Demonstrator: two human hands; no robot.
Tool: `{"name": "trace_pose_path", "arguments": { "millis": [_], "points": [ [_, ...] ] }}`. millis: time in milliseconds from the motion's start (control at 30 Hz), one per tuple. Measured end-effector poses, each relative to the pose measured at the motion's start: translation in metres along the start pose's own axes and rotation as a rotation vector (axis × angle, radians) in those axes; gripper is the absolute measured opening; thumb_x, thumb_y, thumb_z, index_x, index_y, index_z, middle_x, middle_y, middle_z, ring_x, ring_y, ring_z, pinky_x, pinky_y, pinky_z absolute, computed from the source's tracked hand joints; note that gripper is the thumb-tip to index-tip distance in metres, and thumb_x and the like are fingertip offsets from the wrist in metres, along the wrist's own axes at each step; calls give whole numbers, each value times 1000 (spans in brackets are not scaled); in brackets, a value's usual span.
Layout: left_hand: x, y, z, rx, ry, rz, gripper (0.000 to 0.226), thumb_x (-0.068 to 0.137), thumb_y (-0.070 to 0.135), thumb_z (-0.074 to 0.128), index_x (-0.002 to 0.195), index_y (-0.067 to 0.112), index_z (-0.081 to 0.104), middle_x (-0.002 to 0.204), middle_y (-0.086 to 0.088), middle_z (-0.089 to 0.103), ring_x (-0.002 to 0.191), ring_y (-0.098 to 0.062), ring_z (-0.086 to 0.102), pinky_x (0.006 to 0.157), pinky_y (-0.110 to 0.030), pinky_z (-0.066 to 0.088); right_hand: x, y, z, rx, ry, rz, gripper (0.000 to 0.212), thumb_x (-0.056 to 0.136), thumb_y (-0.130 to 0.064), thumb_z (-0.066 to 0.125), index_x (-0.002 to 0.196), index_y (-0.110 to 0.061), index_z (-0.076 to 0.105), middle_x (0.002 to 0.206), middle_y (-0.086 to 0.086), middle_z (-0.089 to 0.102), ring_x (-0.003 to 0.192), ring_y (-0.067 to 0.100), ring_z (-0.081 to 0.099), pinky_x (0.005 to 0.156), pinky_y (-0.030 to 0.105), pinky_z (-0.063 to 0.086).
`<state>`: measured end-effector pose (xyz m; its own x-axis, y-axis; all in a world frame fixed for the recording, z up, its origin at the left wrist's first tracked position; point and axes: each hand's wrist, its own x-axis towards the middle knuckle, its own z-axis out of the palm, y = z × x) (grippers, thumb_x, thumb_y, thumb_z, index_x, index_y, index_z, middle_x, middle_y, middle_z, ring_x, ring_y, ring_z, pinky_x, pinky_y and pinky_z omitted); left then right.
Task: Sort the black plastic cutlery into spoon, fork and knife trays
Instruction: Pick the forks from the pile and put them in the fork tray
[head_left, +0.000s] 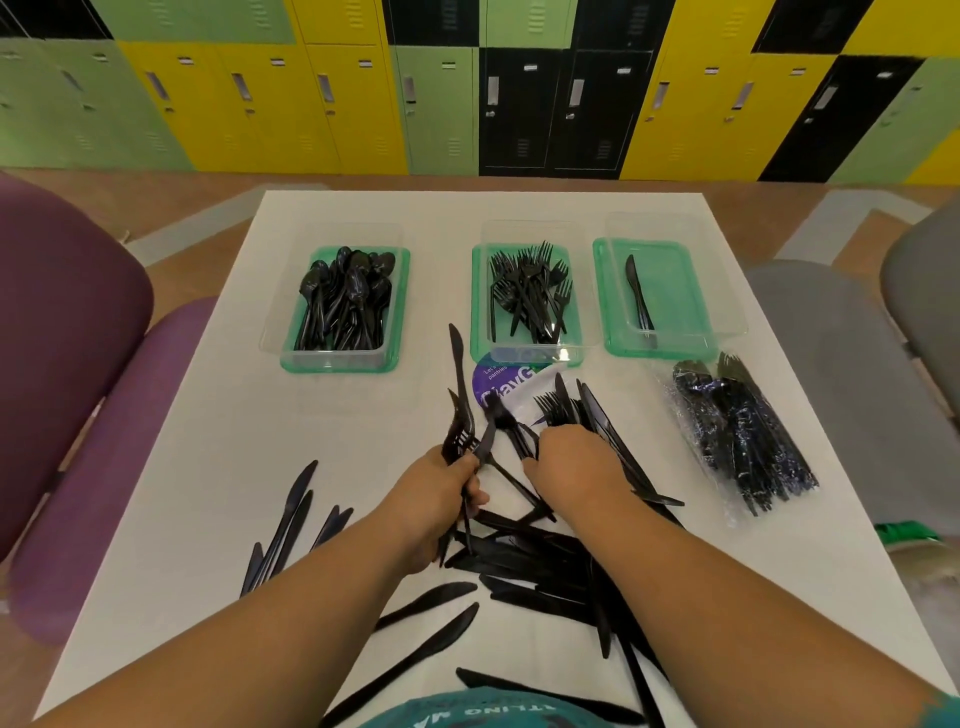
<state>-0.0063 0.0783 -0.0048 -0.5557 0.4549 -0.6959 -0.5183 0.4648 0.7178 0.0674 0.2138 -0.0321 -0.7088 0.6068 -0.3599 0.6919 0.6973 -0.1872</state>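
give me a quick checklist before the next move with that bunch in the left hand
1. Left hand grips a bunch of cutlery: ok.
2. Bunch is one type only: not ok, fork tines and a knife blade both show.
3. Fork tray has room: ok.
4. Knife tray has room: ok, one knife inside.
5. Right hand free: cannot tell, it rests on the loose pile.

Yellow, green and black metal lockers (358, 98) line the far wall; a purple upholstered chair (67, 332) stands left of the white counter (208, 467), a grey upholstered chair (852, 374) right.
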Motion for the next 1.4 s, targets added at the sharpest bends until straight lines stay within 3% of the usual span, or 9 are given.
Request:
{"name": "trace_pose_path", "arguments": {
  "millis": [167, 400, 567, 700, 833, 967, 1133, 1300, 1400],
  "points": [
    [1, -2, 0, -40, 4, -10, 17, 95, 1, 43, 104, 11, 54, 84, -7, 56, 68, -16, 51, 68, -29, 47, 2, 8, 3, 190, -34, 102, 34, 87, -22, 55, 55, -18, 43, 59, -1, 48, 58, 16, 49, 58, 24, 40],
    [4, 1, 3, -182, 20, -66, 14, 96, 7, 45, 96, 11, 58, 65, -3, 49, 51, -10, 36, 48, -21, 29, -7, 2, -4, 233, 104, -44, 20, 93, -28, 54, 84, -15, 65, 78, 2, 63, 74, 18, 59, 66, 25, 44],
    [2, 3, -1, -135, -5, -11, 9, 95, 13, 53, 92, 9, 60, 65, -2, 51, 53, -9, 40, 49, -20, 35, -1, -11, 5, 57, 67, -75, 25, 93, -32, 55, 103, -10, 62, 101, 6, 62, 89, 23, 62, 66, 27, 38],
    [4, 3, -7, -191, 30, -20, 11, 96, 14, 52, 95, 6, 60, 67, -4, 54, 57, -11, 46, 54, -21, 43, 1, -14, 9, 65, 5, -59, 17, 93, -24, 52, 88, -10, 62, 74, 1, 53, 74, 22, 55, 60, 25, 35],
    [9, 3, -5, -293, 43, -81, 7, 95, 15, 56, 91, 10, 58, 60, -1, 47, 51, -9, 39, 45, -18, 37, -4, -11, 4, 152, 4, -84, 38, 90, -28, 53, 57, -22, 34, 59, -4, 39, 64, 19, 47, 45, 22, 23],
    [13, 3, -1, -396, -32, -101, 11, 84, 17, 69, 85, 10, 62, 55, 2, 45, 47, -8, 36, 45, -18, 33, -23, -19, -6, 400, 0, -195, 17, 85, -29, 58, 72, -18, 57, 67, -2, 56, 67, 18, 55, 62, 28, 45],
    [15, 0, 1, -412, -62, -175, 14, 79, 18, 73, 84, 8, 65, 62, -2, 56, 46, -8, 39, 45, -19, 36, -42, -24, -9, 604, -107, -283, 15, 93, -30, 56, 79, -25, 59, 62, -10, 51, 58, 2, 47, 60, 20, 38],
    [11, 2, -6, -426, 83, -154, 19, 89, 24, 63, 79, 7, 62, 59, -3, 50, 49, -13, 45, 50, -25, 42, -30, -14, 7, 117, 32, -237, 30, 97, -37, 48, 115, -15, 56, 113, 2, 51, 97, 19, 57, 78, 29, 45],
    [9, 2, -6, -430, 101, -166, 26, 95, 25, 53, 76, 9, 58, 63, -5, 55, 56, -16, 58, 57, -30, 52, -27, -17, 12, -57, -5, -233, 28, 97, -26, 49, 121, -13, 52, 121, 5, 51, 104, 24, 57, 79, 31, 46]
  ]
}}
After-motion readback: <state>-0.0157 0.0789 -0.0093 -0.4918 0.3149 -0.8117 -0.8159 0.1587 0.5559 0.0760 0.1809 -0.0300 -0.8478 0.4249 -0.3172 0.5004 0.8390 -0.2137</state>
